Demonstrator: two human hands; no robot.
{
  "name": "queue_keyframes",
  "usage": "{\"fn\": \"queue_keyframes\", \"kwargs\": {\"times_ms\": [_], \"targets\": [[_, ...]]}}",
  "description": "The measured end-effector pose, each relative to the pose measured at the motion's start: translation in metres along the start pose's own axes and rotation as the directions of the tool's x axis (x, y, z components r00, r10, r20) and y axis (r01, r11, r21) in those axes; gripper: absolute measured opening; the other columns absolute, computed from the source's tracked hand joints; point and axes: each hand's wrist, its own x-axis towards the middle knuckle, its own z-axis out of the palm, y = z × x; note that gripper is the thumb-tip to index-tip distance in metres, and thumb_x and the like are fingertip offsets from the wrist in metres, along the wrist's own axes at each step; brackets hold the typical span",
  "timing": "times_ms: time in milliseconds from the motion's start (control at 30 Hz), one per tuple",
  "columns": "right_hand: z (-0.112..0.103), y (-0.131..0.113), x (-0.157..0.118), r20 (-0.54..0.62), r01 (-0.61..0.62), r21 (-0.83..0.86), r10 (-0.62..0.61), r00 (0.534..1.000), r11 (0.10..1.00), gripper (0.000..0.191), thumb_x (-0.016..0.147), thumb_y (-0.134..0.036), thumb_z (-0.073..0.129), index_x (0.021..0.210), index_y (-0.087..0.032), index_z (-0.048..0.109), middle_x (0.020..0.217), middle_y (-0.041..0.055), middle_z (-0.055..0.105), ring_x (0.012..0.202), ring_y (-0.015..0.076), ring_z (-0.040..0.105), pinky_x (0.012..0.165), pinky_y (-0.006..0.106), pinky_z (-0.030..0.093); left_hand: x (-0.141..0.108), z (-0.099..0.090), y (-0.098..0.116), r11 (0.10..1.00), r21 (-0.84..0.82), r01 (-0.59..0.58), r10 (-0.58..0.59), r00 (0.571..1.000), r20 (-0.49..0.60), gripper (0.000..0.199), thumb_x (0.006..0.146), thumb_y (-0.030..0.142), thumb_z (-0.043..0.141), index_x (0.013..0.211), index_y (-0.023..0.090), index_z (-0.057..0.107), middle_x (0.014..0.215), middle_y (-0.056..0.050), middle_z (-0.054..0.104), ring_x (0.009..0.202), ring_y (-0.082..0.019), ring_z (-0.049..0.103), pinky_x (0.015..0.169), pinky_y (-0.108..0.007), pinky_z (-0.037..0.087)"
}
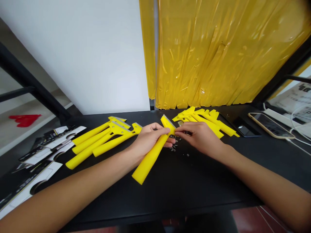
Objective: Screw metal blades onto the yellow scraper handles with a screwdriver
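My left hand [150,136] is closed around the neck of a yellow scraper [151,161], its thumb on the front. The scraper's handle slants down toward me, and a metal blade edge shows along its head. At the right side of that head, my right hand [200,134] is pinched; whatever its fingertips hold is too small to make out. Just below the hands, small loose screws and nuts [173,147] lie on the black table [191,184]. Left of my left hand lie several yellow scrapers with blades [104,138].
A pile of yellow scraper parts [211,120] lies behind my right hand. Farther right are a dark phone [245,127] and a phone in a tan case [269,124] with white cables. Printed cards [46,152] are stacked at the left. Yellow plastic sheeting [218,58] hangs behind the table.
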Motion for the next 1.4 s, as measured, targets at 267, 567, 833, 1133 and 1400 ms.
{"fn": "queue_keyframes", "kwargs": {"times_ms": [267, 567, 833, 1133, 1400], "targets": [[0.003, -0.006, 0.001, -0.022, -0.233, 0.209, 0.243, 0.97, 0.95, 0.01, 0.088, -0.025, 0.07, 0.088, -0.026, 0.081, 0.091, 0.0, 0.081, 0.083, 0.0221, 0.076, 0.077, 0.034, 0.055, -0.01, 0.008, -0.003, 0.99, 0.046, -0.132, 0.133, 0.991, -0.021, 0.029, 0.081, 0.022, 0.078, 0.079, 0.019, 0.05, 0.07, -0.005, 0.072, 0.069, -0.022, 0.076, 0.062, -0.03, 0.063], [0.001, -0.016, 0.002, -0.031, -0.339, 0.306, 0.365, 0.931, 0.89, 0.014, 0.085, -0.026, 0.068, 0.082, -0.024, 0.081, 0.09, 0.0022, 0.081, 0.083, 0.0239, 0.076, 0.072, 0.034, 0.056, -0.018, 0.016, -0.017, 0.955, 0.104, -0.279, 0.281, 0.96, -0.004, 0.033, 0.082, 0.027, 0.079, 0.08, 0.02, 0.046, 0.081, -0.002, 0.073, 0.074, -0.021, 0.076, 0.07, -0.033, 0.064], [0.008, -0.014, 0.002, -0.008, -0.354, 0.277, 0.37, 0.929, 0.893, 0.007, 0.077, -0.021, 0.067, 0.078, -0.02, 0.074, 0.069, -0.0011, 0.07, 0.062, 0.0147, 0.063, 0.057, 0.026, 0.045, -0.018, 0.017, -0.019, 0.961, 0.094, -0.262, 0.264, 0.964, -0.015, 0.033, 0.081, 0.026, 0.08, 0.08, 0.019, 0.048, 0.077, -0.003, 0.072, 0.075, -0.022, 0.077, 0.071, -0.033, 0.064], [-0.001, -0.01, 0.001, -0.079, -0.037, -0.017, 0.035, 0.996, 0.999, 0.009, 0.083, -0.013, 0.064, 0.087, -0.019, 0.069, 0.079, 0.0006, 0.069, 0.073, 0.0154, 0.063, 0.069, 0.029, 0.046, -0.012, 0.01, -0.003, 0.994, -0.005, -0.111, 0.111, 0.994, 0.007, 0.028, 0.082, 0.021, 0.078, 0.081, 0.017, 0.05, 0.076, -0.008, 0.075, 0.073, -0.025, 0.077, 0.067, -0.033, 0.064], [0.004, -0.009, 0.0, -0.113, -0.116, 0.084, 0.125, 0.986, 0.99, 0.01, 0.091, -0.024, 0.069, 0.093, -0.022, 0.078, 0.095, 0.002, 0.08, 0.084, 0.0195, 0.073, 0.078, 0.033, 0.052, -0.008, 0.007, -0.006, 0.987, 0.012, -0.162, 0.163, 0.986, -0.023, 0.027, 0.083, 0.022, 0.077, 0.08, 0.017, 0.051, 0.076, -0.008, 0.074, 0.073, -0.024, 0.077, 0.066, -0.032, 0.064]]}}
